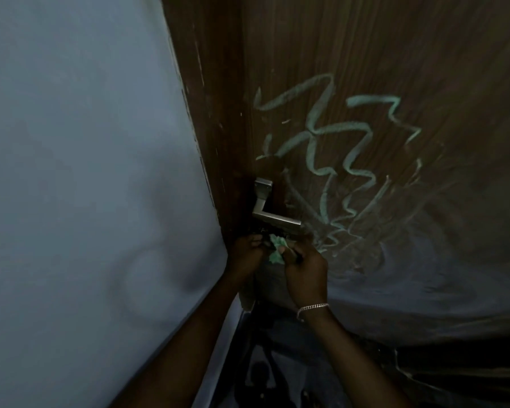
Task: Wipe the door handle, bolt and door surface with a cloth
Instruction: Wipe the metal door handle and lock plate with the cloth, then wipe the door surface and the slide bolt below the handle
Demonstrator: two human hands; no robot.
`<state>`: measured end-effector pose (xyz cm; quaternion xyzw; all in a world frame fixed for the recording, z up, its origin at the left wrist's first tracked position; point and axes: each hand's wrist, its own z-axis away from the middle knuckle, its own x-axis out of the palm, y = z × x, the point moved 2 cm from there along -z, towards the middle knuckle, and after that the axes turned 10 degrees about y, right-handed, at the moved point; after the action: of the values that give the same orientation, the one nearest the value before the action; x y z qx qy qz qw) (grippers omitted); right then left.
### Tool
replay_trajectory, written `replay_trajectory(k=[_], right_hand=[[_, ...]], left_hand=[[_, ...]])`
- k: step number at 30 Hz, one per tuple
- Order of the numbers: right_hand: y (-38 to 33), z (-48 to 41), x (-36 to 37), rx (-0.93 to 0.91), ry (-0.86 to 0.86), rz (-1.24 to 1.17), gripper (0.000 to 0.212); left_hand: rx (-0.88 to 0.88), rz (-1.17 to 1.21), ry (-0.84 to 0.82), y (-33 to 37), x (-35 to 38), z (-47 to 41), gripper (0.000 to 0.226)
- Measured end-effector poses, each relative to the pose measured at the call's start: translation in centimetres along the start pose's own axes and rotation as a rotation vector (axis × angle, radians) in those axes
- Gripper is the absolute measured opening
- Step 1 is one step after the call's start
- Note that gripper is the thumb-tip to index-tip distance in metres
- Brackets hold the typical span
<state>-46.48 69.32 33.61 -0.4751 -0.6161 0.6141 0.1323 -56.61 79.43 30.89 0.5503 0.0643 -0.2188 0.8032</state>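
Note:
A brown wooden door [365, 54] fills the upper right, scrawled with pale green chalk-like lines [321, 136]. A silver lever handle [273, 217] on its plate sits at the door's left edge. Just below the handle, my left hand [246, 251] and my right hand [305, 269] meet around a small green cloth [277, 250], both pinching it. The right wrist wears a silver bracelet. The bolt is hidden behind my hands or lost in the dark.
A pale blue-grey wall [86, 172] takes up the left side, beside the dark door frame [212, 113]. A grey smeared patch [424, 275] covers the lower door. The floor below is dark and unclear.

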Motion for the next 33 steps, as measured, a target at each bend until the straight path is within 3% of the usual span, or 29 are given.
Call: replay_trajectory(k=[11,14,20,27,33], right_hand=[[-9.9,-3.0,-6.8,-0.112,0.084,-0.162,0.014],[-13.7,-4.7,-8.2,-0.283,0.151,-0.113,0.018],[-20.4,-9.1,-9.3,-0.816,0.431,0.116,0.022],[-19.1,-10.3,-4.8,-0.981,0.165,0.617,0.038],[-21.4,-12.4,-4.1,-0.92,0.215,0.453,0.044]], left_hand=[[0.282,0.071,0.085,8.6,-5.5,6.6,0.028],[0.384,0.078,0.124,11.6,-6.8,7.7,0.028],[0.476,0.144,0.158,15.3,-9.1,8.8,0.027],[0.5,0.172,0.18,15.9,-10.4,9.1,0.022],[0.499,0.206,0.166,16.0,-10.7,8.6,0.019]])
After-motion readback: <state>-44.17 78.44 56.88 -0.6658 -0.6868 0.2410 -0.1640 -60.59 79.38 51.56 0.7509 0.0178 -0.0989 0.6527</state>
